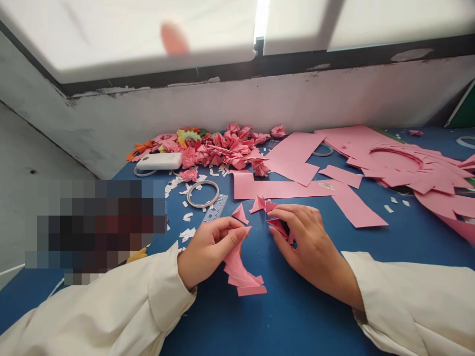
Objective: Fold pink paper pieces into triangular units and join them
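Observation:
Between the thumb and fingers of my left hand is the upper end of a pink chain of folded paper, which curves down over the blue table. To the right, my right hand curls over several small folded pink pieces; its thumb and fingers touch them from the side, and part of the pieces is hidden. A folded pink triangle stands just beyond my left fingertips, and other folded pieces lie beside it.
Crumpled pink paper is heaped along the wall, with a white device before it. A tape roll overlaps a ruler. Pink sheets and strips spread rightward. White scraps lie at left. The blurred area at left cannot be made out.

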A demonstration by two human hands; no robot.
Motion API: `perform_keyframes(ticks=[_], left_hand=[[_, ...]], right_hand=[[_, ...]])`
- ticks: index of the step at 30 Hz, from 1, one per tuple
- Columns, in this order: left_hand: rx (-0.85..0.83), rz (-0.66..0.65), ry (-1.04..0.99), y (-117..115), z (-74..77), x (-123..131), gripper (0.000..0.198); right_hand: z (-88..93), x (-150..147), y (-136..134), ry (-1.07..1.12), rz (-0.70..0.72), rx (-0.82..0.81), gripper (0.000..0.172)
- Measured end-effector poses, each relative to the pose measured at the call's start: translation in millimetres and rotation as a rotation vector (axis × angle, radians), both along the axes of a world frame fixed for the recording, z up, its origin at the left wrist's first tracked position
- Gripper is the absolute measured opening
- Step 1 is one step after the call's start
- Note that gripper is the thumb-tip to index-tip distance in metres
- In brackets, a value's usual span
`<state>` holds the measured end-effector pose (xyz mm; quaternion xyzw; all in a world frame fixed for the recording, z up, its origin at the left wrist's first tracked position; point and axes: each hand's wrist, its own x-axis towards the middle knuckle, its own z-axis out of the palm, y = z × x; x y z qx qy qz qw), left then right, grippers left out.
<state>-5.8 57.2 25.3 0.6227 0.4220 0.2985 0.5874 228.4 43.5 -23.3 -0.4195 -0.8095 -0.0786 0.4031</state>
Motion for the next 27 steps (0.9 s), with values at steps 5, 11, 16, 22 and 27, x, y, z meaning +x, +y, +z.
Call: perform_keyframes(ticks=[5, 11, 16, 22, 27], left_hand=[[-0.319, -0.029, -0.101, -2, -6.0, 2, 0.032], [-0.512, 0.004, -0.170, -2, -4.9, 1, 0.035], [-0.460, 0.000, -0.173, 2, 0.1, -3, 0.035], [-0.008, 0.033, -0.108, -3, 12.9, -4, 0.055], [0.463, -0.102, 0.114, -17, 11.0, -6, 0.032]], right_hand=[[6.9, -2, -8, 0.040, 0.147, 0.010, 0.023], [5.1, -1, -10, 0.094, 0.224, -0.028, 0.024], [3.4, 0, -10, 0.111, 0.241, -0.051, 0.025], [3.2, 0, -10, 0.118, 0.255, -0.066, 0.024], [3.8, 0, -10, 0.122, 0.262, -0.066, 0.024]])
